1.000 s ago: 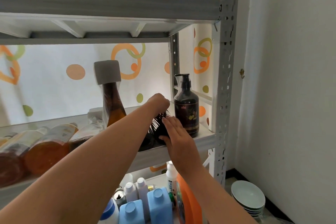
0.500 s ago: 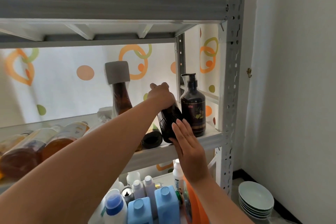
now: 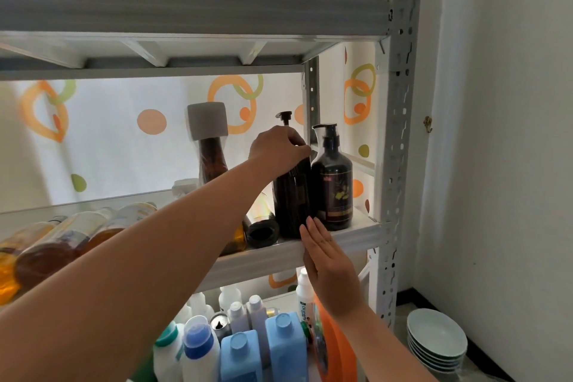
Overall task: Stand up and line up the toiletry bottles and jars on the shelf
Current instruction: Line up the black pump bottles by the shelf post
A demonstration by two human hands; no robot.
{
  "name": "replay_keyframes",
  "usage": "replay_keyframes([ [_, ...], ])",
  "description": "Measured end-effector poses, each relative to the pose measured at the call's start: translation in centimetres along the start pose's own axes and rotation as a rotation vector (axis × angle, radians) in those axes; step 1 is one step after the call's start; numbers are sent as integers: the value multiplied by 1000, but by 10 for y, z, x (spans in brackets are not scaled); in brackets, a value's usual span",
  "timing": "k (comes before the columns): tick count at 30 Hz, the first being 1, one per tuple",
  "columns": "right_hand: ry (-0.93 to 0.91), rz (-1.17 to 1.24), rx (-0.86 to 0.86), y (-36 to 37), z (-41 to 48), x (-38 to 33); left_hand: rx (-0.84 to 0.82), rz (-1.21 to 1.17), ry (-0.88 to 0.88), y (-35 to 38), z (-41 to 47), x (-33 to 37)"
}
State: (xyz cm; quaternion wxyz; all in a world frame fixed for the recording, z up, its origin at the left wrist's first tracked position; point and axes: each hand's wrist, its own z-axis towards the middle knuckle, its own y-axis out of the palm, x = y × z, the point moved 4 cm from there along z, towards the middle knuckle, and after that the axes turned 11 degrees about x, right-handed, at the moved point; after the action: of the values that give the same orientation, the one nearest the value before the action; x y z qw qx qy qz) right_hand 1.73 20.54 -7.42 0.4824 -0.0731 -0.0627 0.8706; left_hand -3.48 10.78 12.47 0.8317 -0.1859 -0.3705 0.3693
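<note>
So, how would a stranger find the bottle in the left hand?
On the middle shelf, right end, stand two dark pump bottles. The bottle is the left one, under the left hand. Only its neighbour shows a gold label.

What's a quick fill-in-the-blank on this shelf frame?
1. The left hand grips the dark bottle, which stands ___.
2. The right hand is ___, fingers straight at that bottle's base.
3. The pump bottle stands on the dark bottle's ___ side.
4. The stacked bowls sit on the ___.
Missing: upright; open; right; floor
</note>
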Motion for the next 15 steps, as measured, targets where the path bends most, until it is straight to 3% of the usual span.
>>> replay_keyframes([
  [5, 8, -3, -33, -2, 5, -8, -71, 41, 117, 2, -7, -1],
  [9, 267, 90, -23, -1, 14, -12, -100, 190, 195, 4, -10, -1],
  [15, 437, 135, -1, -2, 21, -18, -221, 363, 256, 0, -7, 9],
])
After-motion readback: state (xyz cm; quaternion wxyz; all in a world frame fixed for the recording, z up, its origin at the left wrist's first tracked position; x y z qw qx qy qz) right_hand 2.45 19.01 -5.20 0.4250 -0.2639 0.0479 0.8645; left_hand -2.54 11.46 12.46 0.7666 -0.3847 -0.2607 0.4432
